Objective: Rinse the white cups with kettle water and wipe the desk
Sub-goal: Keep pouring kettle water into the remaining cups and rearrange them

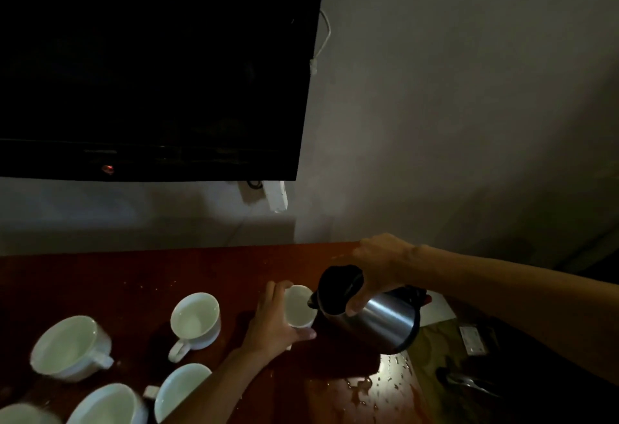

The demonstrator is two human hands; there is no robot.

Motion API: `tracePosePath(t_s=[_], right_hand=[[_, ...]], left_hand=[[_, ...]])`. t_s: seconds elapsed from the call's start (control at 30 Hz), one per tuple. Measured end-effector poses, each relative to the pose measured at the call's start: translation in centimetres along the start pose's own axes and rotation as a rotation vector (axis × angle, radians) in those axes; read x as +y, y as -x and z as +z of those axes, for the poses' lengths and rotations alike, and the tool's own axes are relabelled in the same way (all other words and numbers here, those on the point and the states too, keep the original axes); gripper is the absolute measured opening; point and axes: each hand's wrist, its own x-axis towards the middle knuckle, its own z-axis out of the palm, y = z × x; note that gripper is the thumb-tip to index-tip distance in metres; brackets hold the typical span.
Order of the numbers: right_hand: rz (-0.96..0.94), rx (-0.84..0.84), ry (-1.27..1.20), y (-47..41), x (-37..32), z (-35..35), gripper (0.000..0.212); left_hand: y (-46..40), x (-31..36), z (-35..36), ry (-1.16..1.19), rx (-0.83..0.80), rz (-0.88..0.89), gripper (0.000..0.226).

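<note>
I see right hand (382, 266) clenched on tilted kettle (375, 316) handle — spout at rim of white cup (299, 306), which left hand (273, 319) grips upright on wet desk (134, 283).

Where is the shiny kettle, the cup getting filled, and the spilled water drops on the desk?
kettle (385, 318): head view, on its steel side.
cup being filled (299, 308): head view, on its inner wall.
water drops (390, 377): head view, on the wet patch of the desk below the kettle.
</note>
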Motion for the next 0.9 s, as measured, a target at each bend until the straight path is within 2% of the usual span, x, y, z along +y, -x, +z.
tracePosePath(t_s=[0.13, 0.3, 0.9], right_hand=[[-0.018, -0.025, 0.137, -1.1, -1.3, -1.4, 0.090], [-0.046, -0.072, 0.174, -1.9, -3.0, -3.5, 0.076], [-0.060, -0.179, 0.380, -5.3, -5.6, -5.4, 0.080]], left_hand=[[0.1, -0.4, 0.4, 0.029, 0.017, 0.012, 0.100], [0.0, -0.6, 0.5, 0.005, 0.008, 0.028, 0.099], [-0.1, -1.5, 0.9, 0.090, 0.009, 0.055, 0.105]])
